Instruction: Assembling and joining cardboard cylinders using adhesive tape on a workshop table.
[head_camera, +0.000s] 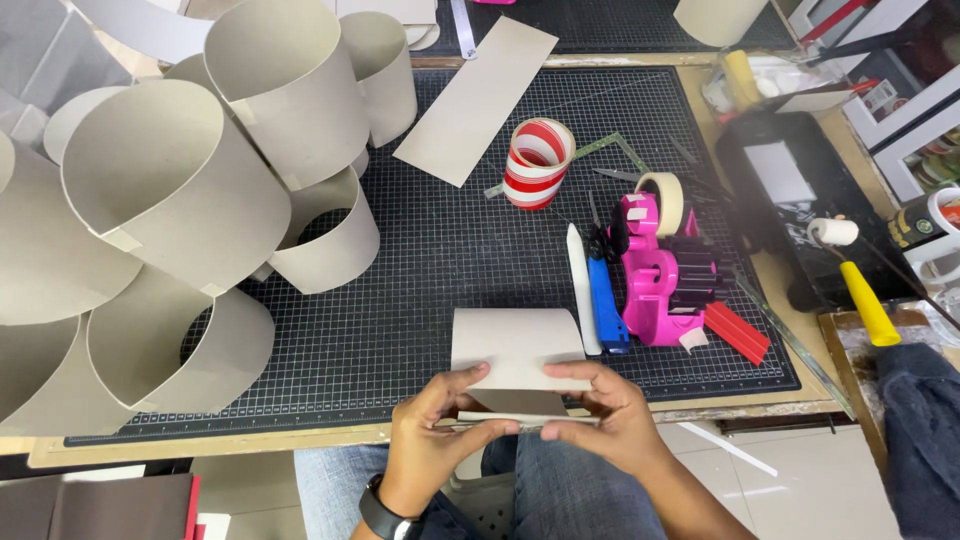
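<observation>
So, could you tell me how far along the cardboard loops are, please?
Done: a pile of closed loops sits at the left of the mat. In hand: left hand and right hand bend one strip. Left: a flat strip lies uncurled.

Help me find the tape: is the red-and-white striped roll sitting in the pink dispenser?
No, the red-and-white striped roll stands alone on the cutting mat, apart from the pink dispenser, which carries a beige roll.

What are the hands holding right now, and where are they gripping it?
Both hands hold a grey card strip, curled over on itself. The left hand and the right hand pinch its near end, fingers on top and thumbs underneath, at the cutting mat's front edge.
</observation>
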